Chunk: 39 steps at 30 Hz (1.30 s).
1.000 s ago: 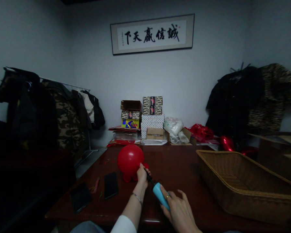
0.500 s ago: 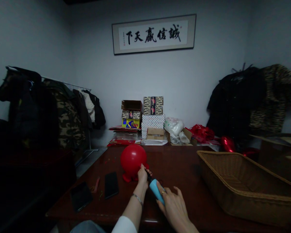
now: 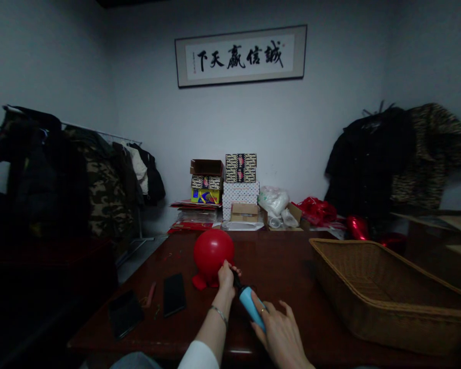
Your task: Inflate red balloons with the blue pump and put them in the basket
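Note:
A round, inflated red balloon (image 3: 214,252) rests low over the brown table, with small red lobes at its underside. My left hand (image 3: 226,277) is closed at the balloon's near side, where the black nozzle of a light-blue hand balloon pump (image 3: 252,308) meets it. The balloon's neck is hidden behind my fingers. Around the pump's blue barrel my right hand (image 3: 279,328) grips with thumb and index finger, the other fingers spread loosely to the right. The pump slants from the balloon down toward me.
Left on the table (image 3: 284,277) lie a black phone (image 3: 174,294), another dark flat device (image 3: 125,313) and a small red strip (image 3: 150,294). A wicker basket (image 3: 384,302) occupies the right side. Boxes (image 3: 241,197) and plastic bags (image 3: 273,201) are stacked beyond the far edge.
The view has shifted slightly. Balloon and pump have moved a little to the right, and my right hand is slightly lower and farther right. Both hands keep their hold.

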### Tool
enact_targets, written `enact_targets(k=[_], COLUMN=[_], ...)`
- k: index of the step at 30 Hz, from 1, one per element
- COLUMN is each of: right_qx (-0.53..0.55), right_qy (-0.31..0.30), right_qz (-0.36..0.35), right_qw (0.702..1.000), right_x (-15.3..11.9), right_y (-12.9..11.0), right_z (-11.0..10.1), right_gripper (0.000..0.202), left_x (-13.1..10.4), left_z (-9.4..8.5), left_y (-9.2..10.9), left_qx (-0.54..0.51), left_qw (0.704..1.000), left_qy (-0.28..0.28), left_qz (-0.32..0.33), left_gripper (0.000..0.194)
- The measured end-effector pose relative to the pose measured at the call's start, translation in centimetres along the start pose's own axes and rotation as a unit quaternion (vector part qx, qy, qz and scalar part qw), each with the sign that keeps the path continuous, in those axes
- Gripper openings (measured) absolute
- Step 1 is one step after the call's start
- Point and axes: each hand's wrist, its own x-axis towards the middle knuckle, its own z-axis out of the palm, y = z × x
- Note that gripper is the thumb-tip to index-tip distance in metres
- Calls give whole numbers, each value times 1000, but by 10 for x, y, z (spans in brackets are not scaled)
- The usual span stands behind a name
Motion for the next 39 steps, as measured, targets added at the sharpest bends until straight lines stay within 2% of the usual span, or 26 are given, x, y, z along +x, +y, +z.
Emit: enact_targets(k=[5, 10, 15, 20, 27, 33, 39], right_qx=[17, 24, 18, -5, -121, -192, -209], right_qy=[7, 25, 40, 22, -36, -53, -55], right_qz=[-7, -16, -15, 30, 117, 131, 144], right_qw=[1000, 999, 999, 999, 985, 971, 966], right_x=[-8, -20, -26, -23, -11, 0, 8], right_y=[5, 17, 29, 46, 91, 115, 127], right_z=[-1, 4, 6, 12, 36, 53, 63], right_gripper=[58, 56, 52, 49, 43, 45, 46], left_x=[9, 16, 19, 21, 21, 18, 11], left_z=[-1, -5, -13, -22, -30, -39, -44], left_y=[4, 18, 29, 24, 12, 7, 4], left_qx=[-10, -17, 3, 18, 40, 45, 39], left_qw=[1000, 1000, 1000, 999, 998, 998, 998], left_qy=[-1, -3, -13, -25, -25, -20, -12], left_qz=[11, 24, 5, -10, -33, -49, -56], left_gripper=[28, 28, 29, 29, 28, 28, 28])
